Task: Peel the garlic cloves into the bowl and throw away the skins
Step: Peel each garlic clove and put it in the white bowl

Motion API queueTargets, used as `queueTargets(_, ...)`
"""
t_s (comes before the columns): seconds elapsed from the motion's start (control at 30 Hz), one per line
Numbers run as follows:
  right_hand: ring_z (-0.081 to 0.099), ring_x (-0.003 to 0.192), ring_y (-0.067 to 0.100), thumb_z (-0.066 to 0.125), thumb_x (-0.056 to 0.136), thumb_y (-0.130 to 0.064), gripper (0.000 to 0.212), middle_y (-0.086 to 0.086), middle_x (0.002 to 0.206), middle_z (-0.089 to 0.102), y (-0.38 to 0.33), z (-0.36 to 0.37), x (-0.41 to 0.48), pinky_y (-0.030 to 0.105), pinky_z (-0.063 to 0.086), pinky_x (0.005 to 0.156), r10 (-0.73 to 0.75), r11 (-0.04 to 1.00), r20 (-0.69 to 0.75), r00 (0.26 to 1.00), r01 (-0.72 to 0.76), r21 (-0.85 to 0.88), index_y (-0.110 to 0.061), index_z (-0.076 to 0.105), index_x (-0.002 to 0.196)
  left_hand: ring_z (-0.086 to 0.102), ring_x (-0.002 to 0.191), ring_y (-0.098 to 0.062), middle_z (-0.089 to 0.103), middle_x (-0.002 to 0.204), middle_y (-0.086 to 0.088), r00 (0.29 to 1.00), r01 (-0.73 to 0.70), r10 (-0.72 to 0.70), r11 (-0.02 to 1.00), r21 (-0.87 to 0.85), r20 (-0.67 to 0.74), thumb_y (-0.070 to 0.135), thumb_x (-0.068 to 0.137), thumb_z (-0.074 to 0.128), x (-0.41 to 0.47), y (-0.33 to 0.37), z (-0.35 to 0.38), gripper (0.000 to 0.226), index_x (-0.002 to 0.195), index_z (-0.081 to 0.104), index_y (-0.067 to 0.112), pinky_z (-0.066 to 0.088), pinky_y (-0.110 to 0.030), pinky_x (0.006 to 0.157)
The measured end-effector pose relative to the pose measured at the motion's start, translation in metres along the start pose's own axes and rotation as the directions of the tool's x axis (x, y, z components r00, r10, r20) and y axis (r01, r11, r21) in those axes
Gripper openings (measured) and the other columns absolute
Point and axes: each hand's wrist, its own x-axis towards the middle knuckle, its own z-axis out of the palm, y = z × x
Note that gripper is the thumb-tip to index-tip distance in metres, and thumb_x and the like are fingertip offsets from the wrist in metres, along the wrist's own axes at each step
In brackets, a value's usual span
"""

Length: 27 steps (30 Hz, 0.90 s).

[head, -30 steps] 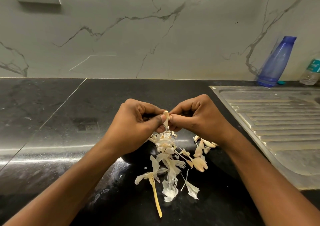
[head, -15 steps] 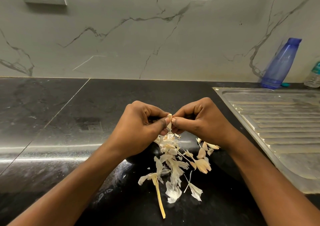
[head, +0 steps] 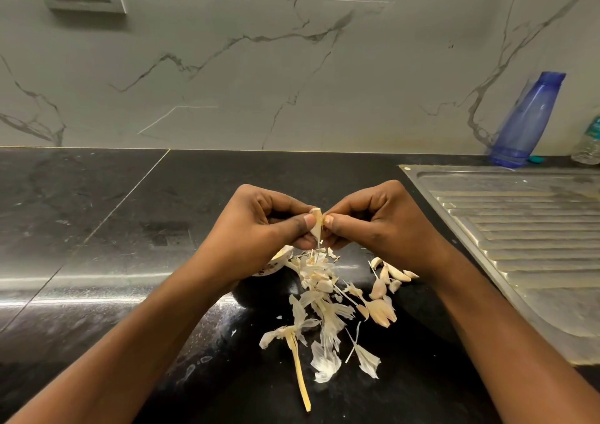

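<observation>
1 clove (head: 316,222) still pinched between L hand (head: 259,232) & R hand (head: 383,225), over the skins (head: 319,293) on counter (head: 130,229); little's changed in a sec, so I reckon peel's only starting, nothing binned yet

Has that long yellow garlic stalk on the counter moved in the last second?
No. The garlic stalk keeps its place against the steel drainboard and the blue bottle; all three shift slightly together, so only the camera moved.

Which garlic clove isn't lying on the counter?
The clove pinched between the left hand and right hand. The other cloves lie loose on the black counter beneath.
</observation>
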Motion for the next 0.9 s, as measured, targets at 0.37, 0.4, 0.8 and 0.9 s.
queueTargets(0.37,0.079,0.078,0.026,0.076,0.094,-0.011,0.011,0.008,0.085,0.081,-0.0035,-0.0018,0.0002,0.038,0.068,0.073,0.055,0.997,-0.018,0.998,-0.054,0.048,-0.004,0.081,0.100,0.079,0.080,-0.023,0.081,0.087,-0.006,1.000,-0.027,0.027,0.999,0.035,0.000,0.008,0.097,0.068,-0.0004,0.0006,0.0019,0.018,0.111,0.078,0.013,0.064,-0.027,0.078)
queueTargets(0.4,0.080,0.078,0.026,0.076,0.094,-0.011,0.011,0.008,0.086,0.081,-0.0035,-0.0020,0.0002,0.037,0.067,0.073,0.056,0.997,-0.022,0.998,-0.055,0.045,-0.004,0.081,0.100,0.078,0.080,-0.023,0.081,0.086,-0.005,0.999,-0.032,0.032,0.998,0.048,0.003,0.008,0.097,0.068,-0.0005,0.0005,0.0023,0.018,0.111,0.078,0.015,0.064,-0.028,0.078)
queueTargets(0.8,0.077,0.071,0.026,0.079,0.090,-0.013,0.006,0.006,0.079,0.078,-0.0023,0.0003,0.0018,0.039,0.067,0.068,0.008,0.999,-0.084,0.996,-0.012,-0.038,-0.007,0.081,0.090,0.079,0.086,-0.017,0.081,0.096,0.001,0.996,-0.075,0.069,0.988,0.136,0.047,0.014,0.089,0.081,-0.0036,0.0024,0.0088,0.031,0.119,0.076,0.015,0.065,-0.034,0.083)
queueTargets(0.9,0.076,0.073,0.028,0.079,0.090,-0.014,0.007,0.007,0.080,0.078,-0.0030,0.0018,0.0025,0.045,0.067,0.069,-0.009,0.999,-0.078,0.997,0.007,-0.034,-0.007,0.081,0.091,0.080,0.086,-0.020,0.082,0.096,-0.002,0.999,-0.048,0.046,0.996,0.073,0.029,0.006,0.089,0.078,-0.0030,0.0021,0.0083,0.030,0.118,0.076,0.012,0.065,-0.035,0.082)
